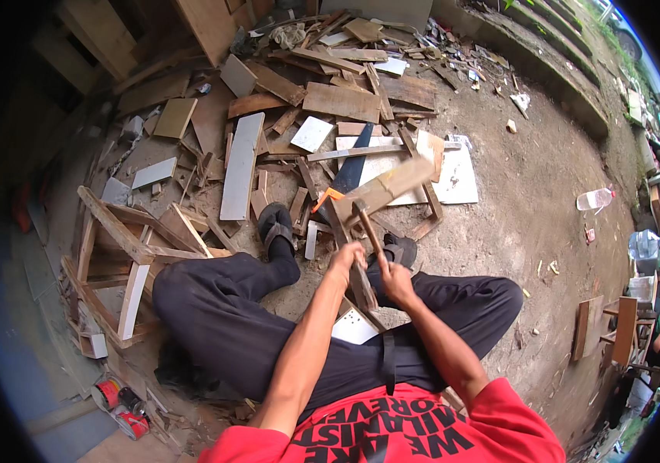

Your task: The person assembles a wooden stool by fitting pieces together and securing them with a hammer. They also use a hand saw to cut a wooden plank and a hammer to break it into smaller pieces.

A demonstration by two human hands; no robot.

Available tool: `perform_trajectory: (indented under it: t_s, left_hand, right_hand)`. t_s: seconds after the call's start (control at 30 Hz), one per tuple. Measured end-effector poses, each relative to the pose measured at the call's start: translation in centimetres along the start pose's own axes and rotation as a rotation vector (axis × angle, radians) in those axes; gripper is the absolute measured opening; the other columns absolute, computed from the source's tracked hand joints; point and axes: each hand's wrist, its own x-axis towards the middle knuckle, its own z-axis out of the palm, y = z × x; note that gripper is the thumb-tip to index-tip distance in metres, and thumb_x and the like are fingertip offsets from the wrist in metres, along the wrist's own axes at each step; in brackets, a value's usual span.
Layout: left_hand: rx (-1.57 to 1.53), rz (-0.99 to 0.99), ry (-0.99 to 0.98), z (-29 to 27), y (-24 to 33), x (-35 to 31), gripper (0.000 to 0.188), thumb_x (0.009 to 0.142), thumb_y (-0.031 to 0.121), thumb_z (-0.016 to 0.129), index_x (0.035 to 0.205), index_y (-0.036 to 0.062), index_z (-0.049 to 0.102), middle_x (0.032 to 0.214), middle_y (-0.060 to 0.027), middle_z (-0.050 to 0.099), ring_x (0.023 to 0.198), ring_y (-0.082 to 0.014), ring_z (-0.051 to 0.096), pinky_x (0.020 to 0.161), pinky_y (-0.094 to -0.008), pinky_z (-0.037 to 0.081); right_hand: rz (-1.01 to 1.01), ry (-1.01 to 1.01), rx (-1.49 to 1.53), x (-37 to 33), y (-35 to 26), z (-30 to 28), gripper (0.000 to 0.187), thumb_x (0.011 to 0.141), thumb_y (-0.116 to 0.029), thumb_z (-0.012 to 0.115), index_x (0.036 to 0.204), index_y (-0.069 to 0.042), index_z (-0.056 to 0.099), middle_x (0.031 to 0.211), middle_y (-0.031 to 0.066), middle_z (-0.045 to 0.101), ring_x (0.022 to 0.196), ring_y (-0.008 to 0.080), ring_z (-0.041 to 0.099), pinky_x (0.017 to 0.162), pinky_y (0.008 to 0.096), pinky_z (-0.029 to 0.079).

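Note:
My left hand (347, 259) is closed around a narrow wooden strip (362, 287) that slants up between my knees. My right hand (398, 284) grips the wooden handle of a hammer (371, 231), its head close to the upper part of the strip. A wider, blurred board (388, 187) reaches away to the upper right from the strip's top; whether the two are joined, I cannot tell. Just beyond lies a hand saw (352, 164) with a dark blade and an orange handle. A white piece dotted with small dark specks (354, 327) rests between my legs.
Scrap boards (341, 101) lie heaped ahead, with a long white-faced board (242, 167) near my left foot. A wooden frame (118, 266) stands to the left, above some red cans (120, 405). On the right are a plastic bottle (594, 200), a small wooden stool (607, 330) and concrete steps (534, 65).

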Motion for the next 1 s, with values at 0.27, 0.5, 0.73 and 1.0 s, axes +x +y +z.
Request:
perform_trajectory:
  t_s: [0.27,0.5,0.73,1.0]
  left_hand:
    - [0.507,0.32,0.266,3.4,-1.9,-2.1,0.016,0.075,0.004,0.063,0.062,0.0043,0.055,0.056,-0.0027,0.052,0.044,-0.0116,0.05,0.044,-0.0297,0.044]
    - [0.534,0.416,0.258,2.8,0.4,-2.6,0.019,0.077,0.005,0.06,0.059,0.0038,0.054,0.055,-0.0023,0.052,0.042,-0.0126,0.05,0.042,-0.031,0.042]
    - [0.361,0.474,0.131,6.6,2.5,-7.9,0.017,0.078,0.004,0.062,0.066,0.008,0.051,0.055,0.0032,0.043,0.044,-0.0095,0.045,0.044,-0.0283,0.039]
    - [0.415,0.615,0.394,-0.5,2.5,-2.7,0.016,0.075,0.01,0.065,0.065,-0.0013,0.059,0.06,-0.006,0.058,0.045,-0.0164,0.056,0.043,-0.0311,0.046]
  right_hand:
    - [-0.307,0.048,0.65,3.4,-14.7,-12.1,0.057,0.104,-0.051,0.038,0.066,-0.01,0.045,0.055,-0.0057,0.039,0.046,0.0072,0.038,0.041,0.0268,0.028]
    - [-0.76,0.227,0.968,4.2,-19.7,-11.8,0.067,0.089,-0.075,0.043,0.08,-0.008,0.041,0.058,-0.0036,0.035,0.046,0.0064,0.029,0.039,0.0245,0.022]
    - [0.372,-0.083,0.232,0.7,4.0,1.8,0.073,0.1,-0.06,0.036,0.061,-0.002,0.055,0.054,0.0103,0.052,0.049,0.0225,0.053,0.049,0.0401,0.041]
    - [-0.19,0.246,0.286,8.2,-1.2,-10.8,0.057,0.105,-0.045,0.043,0.065,-0.004,0.049,0.054,-0.003,0.041,0.052,0.0087,0.039,0.047,0.0309,0.034]
